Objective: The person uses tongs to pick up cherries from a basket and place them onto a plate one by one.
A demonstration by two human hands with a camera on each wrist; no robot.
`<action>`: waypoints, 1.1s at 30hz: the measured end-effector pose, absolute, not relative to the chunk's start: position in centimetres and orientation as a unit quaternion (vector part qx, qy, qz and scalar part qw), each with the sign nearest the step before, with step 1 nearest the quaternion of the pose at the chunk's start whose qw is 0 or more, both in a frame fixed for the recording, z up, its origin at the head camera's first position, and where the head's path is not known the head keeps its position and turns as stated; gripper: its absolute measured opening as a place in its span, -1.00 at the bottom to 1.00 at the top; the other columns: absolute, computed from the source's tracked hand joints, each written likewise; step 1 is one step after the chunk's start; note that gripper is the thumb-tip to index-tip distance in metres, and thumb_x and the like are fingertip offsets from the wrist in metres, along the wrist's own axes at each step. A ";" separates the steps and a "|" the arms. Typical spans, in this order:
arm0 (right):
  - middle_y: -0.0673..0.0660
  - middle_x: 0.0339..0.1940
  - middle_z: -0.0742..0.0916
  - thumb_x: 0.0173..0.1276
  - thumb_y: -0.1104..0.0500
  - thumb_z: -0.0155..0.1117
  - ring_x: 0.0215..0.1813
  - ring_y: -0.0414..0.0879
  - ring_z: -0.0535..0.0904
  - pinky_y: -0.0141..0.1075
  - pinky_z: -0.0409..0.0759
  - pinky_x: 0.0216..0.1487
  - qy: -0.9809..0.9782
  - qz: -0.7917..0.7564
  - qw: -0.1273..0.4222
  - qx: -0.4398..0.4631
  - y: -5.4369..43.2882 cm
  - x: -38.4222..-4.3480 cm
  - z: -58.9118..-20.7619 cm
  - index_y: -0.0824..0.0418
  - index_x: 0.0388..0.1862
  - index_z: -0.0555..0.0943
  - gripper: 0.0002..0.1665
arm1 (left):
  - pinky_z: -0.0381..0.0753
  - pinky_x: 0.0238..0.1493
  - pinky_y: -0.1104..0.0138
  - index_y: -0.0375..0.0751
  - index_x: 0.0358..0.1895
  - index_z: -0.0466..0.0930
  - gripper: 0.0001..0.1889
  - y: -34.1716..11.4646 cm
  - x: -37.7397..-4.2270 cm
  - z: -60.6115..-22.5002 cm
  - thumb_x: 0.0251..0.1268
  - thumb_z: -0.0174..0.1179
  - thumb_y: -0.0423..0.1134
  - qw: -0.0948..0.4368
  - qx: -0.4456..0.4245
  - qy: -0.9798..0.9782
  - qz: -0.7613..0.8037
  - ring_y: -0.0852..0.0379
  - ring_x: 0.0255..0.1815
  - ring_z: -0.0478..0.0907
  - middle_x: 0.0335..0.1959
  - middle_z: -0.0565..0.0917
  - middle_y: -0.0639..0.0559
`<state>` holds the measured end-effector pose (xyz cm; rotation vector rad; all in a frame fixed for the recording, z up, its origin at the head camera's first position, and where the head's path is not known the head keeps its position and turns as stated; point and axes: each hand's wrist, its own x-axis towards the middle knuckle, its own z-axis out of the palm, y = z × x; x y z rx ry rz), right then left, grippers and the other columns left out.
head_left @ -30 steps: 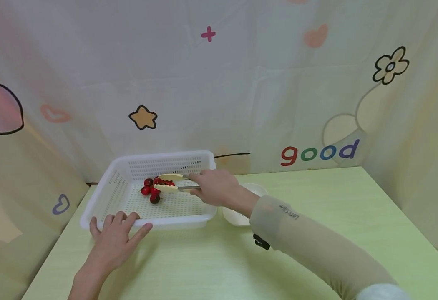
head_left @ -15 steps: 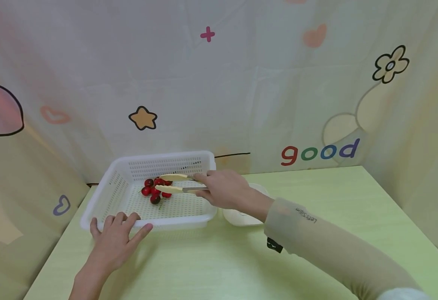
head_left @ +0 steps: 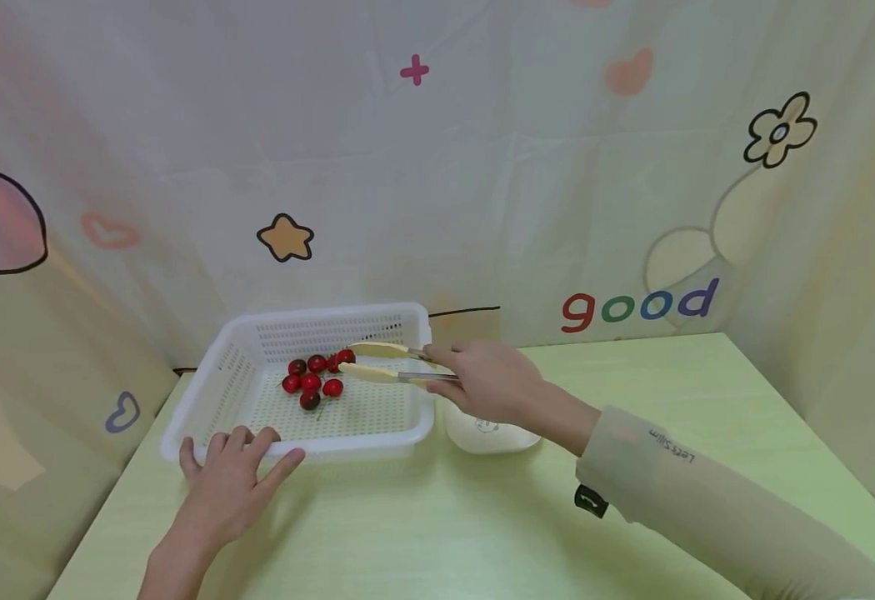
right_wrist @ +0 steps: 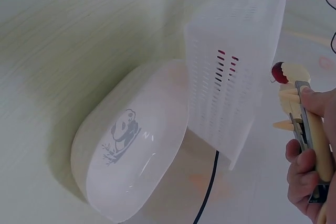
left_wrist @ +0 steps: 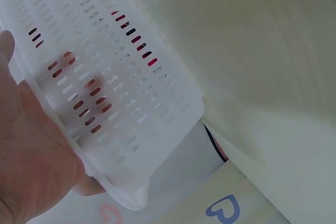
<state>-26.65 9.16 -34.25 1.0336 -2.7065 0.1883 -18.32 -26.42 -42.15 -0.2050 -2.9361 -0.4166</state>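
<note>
My right hand (head_left: pixel 493 379) grips a pair of tongs (head_left: pixel 377 372) with cream scalloped tips and metal arms, held over the right part of a white perforated basket (head_left: pixel 385 440). A dark red cherry (right_wrist: pixel 280 73) sits between the tong tips, above the basket rim in the right wrist view. Several more cherries (head_left: pixel 311 382) lie bunched on the basket floor, left of the tongs. At the basket's near left edge, my left hand (head_left: pixel 223 483) holds the rim, fingers hooked over it and thumb outside. Those fingers show through the holes in the left wrist view.
Right of the basket, close against it, stands a white bowl (right_wrist: pixel 142 145) with a panda print, partly beneath my right forearm. A patterned curtain (head_left: pixel 467 208) hangs behind the light green table (head_left: pixel 422 533) and along its sides.
My right hand has drawn the tongs to the right, away from the bunch, with a cherry in their tips. More of the other cherries now shows. My left hand stays on the rim.
</note>
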 end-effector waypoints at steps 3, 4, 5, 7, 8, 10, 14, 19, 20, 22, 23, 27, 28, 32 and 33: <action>-0.02 -0.27 0.67 0.51 -0.18 0.26 -0.48 -0.19 0.47 -0.32 0.38 -0.58 -0.925 0.075 0.123 0.351 10.1 -26.3 -34.2 0.01 0.39 0.57 -0.43 | -0.31 0.23 -0.56 -0.13 0.12 0.60 -0.34 -26.5 -18.4 -42.2 0.48 -0.04 0.40 0.084 -0.068 -0.984 -0.140 -0.42 0.14 0.36 0.01 0.55 -0.25; -0.02 -0.26 0.68 0.51 -0.18 0.26 -0.48 -0.20 0.47 -0.33 0.39 -0.57 -0.925 0.077 0.125 0.349 10.4 -26.2 -34.2 0.01 0.39 0.57 -0.43 | -0.32 0.23 -0.56 -0.12 0.12 0.60 -0.34 -26.5 -18.4 -42.3 0.48 -0.05 0.41 0.084 -0.067 -0.984 -0.140 -0.41 0.15 0.36 0.02 0.55 -0.24; -0.02 -0.24 0.69 0.51 -0.17 0.27 -0.48 -0.20 0.47 -0.33 0.39 -0.57 -0.925 0.078 0.128 0.348 10.7 -26.1 -34.2 0.02 0.39 0.57 -0.43 | -0.31 0.23 -0.56 -0.12 0.12 0.60 -0.35 -26.5 -18.4 -42.3 0.48 -0.05 0.41 0.085 -0.067 -0.984 -0.140 -0.42 0.15 0.36 0.02 0.55 -0.24; 0.00 -0.21 0.71 0.50 -0.17 0.28 -0.49 -0.19 0.48 -0.32 0.41 -0.56 -0.925 0.082 0.133 0.347 11.3 -25.9 -34.0 0.03 0.38 0.58 -0.43 | -0.31 0.23 -0.56 -0.11 0.12 0.60 -0.35 -26.5 -18.4 -42.2 0.48 -0.05 0.41 0.085 -0.068 -0.984 -0.141 -0.42 0.15 0.35 0.02 0.55 -0.24; 0.01 -0.20 0.72 0.50 -0.16 0.29 -0.49 -0.19 0.49 -0.31 0.41 -0.57 -0.924 0.084 0.137 0.347 11.6 -25.8 -34.0 0.03 0.37 0.58 -0.43 | -0.31 0.23 -0.56 -0.11 0.12 0.60 -0.35 -26.5 -18.4 -42.2 0.48 -0.05 0.41 0.085 -0.068 -0.984 -0.141 -0.41 0.15 0.35 0.02 0.55 -0.23; 0.02 -0.18 0.74 0.49 -0.16 0.30 -0.48 -0.17 0.53 -0.30 0.43 -0.57 -0.922 0.087 0.145 0.347 12.2 -25.6 -33.9 0.04 0.37 0.59 -0.43 | -0.31 0.23 -0.56 -0.10 0.11 0.60 -0.36 -26.5 -18.4 -42.2 0.48 -0.05 0.41 0.085 -0.068 -0.984 -0.142 -0.41 0.14 0.36 0.01 0.54 -0.22; 0.02 -0.22 0.74 0.48 -0.15 0.32 -0.46 -0.17 0.56 -0.32 0.42 -0.57 -0.923 0.094 0.153 0.340 13.3 -25.2 -33.8 0.05 0.37 0.60 -0.43 | -0.31 0.22 -0.56 -0.09 0.10 0.60 -0.37 -26.5 -18.3 -42.2 0.48 -0.04 0.40 0.087 -0.068 -0.983 -0.144 -0.40 0.13 0.36 -0.01 0.54 -0.21; -0.02 -0.32 0.70 0.47 -0.17 0.33 -0.48 -0.22 0.49 -0.34 0.39 -0.59 -0.934 0.095 0.144 0.314 14.7 -24.5 -33.6 0.04 0.40 0.58 -0.38 | -0.30 0.23 -0.57 -0.10 0.10 0.60 -0.37 -26.5 -18.3 -42.2 0.49 -0.04 0.40 0.089 -0.069 -0.983 -0.144 -0.40 0.14 0.36 0.00 0.55 -0.22; -0.01 -0.32 0.69 0.46 -0.17 0.33 -0.49 -0.21 0.48 -0.34 0.39 -0.58 -0.936 0.093 0.142 0.309 15.0 -24.3 -33.7 0.05 0.41 0.57 -0.37 | -0.30 0.22 -0.57 -0.10 0.10 0.60 -0.37 -26.5 -18.3 -42.2 0.49 -0.04 0.40 0.089 -0.069 -0.983 -0.144 -0.40 0.14 0.36 0.00 0.55 -0.22; 0.01 -0.32 0.69 0.46 -0.17 0.33 -0.48 -0.21 0.47 -0.34 0.40 -0.57 -0.938 0.086 0.142 0.304 15.7 -24.0 -33.9 0.06 0.42 0.56 -0.35 | -0.31 0.23 -0.57 -0.09 0.10 0.60 -0.36 -26.5 -18.4 -42.2 0.48 -0.05 0.41 0.087 -0.068 -0.984 -0.143 -0.40 0.15 0.36 0.01 0.55 -0.22; 0.01 -0.31 0.69 0.46 -0.18 0.32 -0.48 -0.21 0.47 -0.34 0.41 -0.55 -0.939 0.083 0.143 0.301 16.0 -23.9 -34.0 0.06 0.42 0.56 -0.35 | -0.31 0.22 -0.57 -0.10 0.10 0.60 -0.36 -26.5 -18.4 -42.2 0.48 -0.05 0.41 0.086 -0.067 -0.984 -0.142 -0.40 0.15 0.36 0.01 0.55 -0.22; -0.01 -0.36 0.66 0.46 -0.15 0.32 -0.53 -0.23 0.43 -0.33 0.39 -0.57 -0.939 0.079 0.153 0.299 17.3 -23.1 -34.5 0.11 0.41 0.57 -0.36 | -0.32 0.22 -0.57 -0.09 0.11 0.60 -0.35 -26.5 -18.4 -42.2 0.48 -0.05 0.42 0.084 -0.065 -0.984 -0.143 -0.40 0.14 0.36 0.01 0.55 -0.22; -0.02 -0.39 0.64 0.46 -0.14 0.32 -0.54 -0.23 0.42 -0.32 0.38 -0.57 -0.938 0.081 0.155 0.298 17.5 -22.8 -34.6 0.11 0.40 0.57 -0.36 | -0.32 0.22 -0.57 -0.09 0.11 0.60 -0.35 -26.5 -18.4 -42.2 0.48 -0.05 0.41 0.084 -0.065 -0.984 -0.144 -0.40 0.14 0.36 0.01 0.55 -0.22; -0.06 -0.44 0.61 0.46 -0.14 0.33 -0.56 -0.26 0.38 -0.33 0.37 -0.58 -0.940 0.088 0.154 0.290 18.3 -21.9 -35.0 0.13 0.38 0.59 -0.38 | -0.33 0.23 -0.57 -0.08 0.12 0.60 -0.36 -26.6 -18.3 -42.2 0.48 -0.05 0.41 0.084 -0.067 -0.984 -0.145 -0.40 0.15 0.36 0.01 0.55 -0.20; -0.06 -0.43 0.61 0.46 -0.14 0.33 -0.56 -0.26 0.37 -0.33 0.36 -0.58 -0.941 0.089 0.153 0.288 18.5 -21.7 -35.1 0.13 0.38 0.59 -0.38 | -0.33 0.23 -0.57 -0.08 0.12 0.60 -0.36 -26.6 -18.4 -42.2 0.48 -0.06 0.41 0.083 -0.067 -0.984 -0.144 -0.40 0.15 0.36 0.01 0.55 -0.20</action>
